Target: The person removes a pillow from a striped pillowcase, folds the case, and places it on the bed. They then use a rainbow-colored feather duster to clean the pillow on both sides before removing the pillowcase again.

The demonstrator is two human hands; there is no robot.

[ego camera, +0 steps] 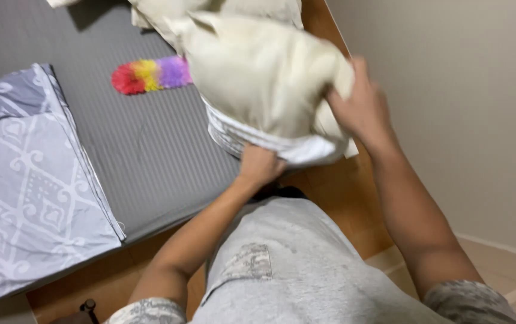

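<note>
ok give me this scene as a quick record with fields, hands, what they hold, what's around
left hand: grips the lower edge of the cream pillow, at the white pillowcase
right hand: presses the pillow's right side
surface: grey striped mattress on a wooden bed frame
nearby: rainbow duster; folded grey patterned sheet at left

Cream pillow [258, 72] up off the bed, tilted, blurred; its white patterned case [270, 143] bunched around the lower end.

No packages, labels, signs or screens anywhere in view.
</note>
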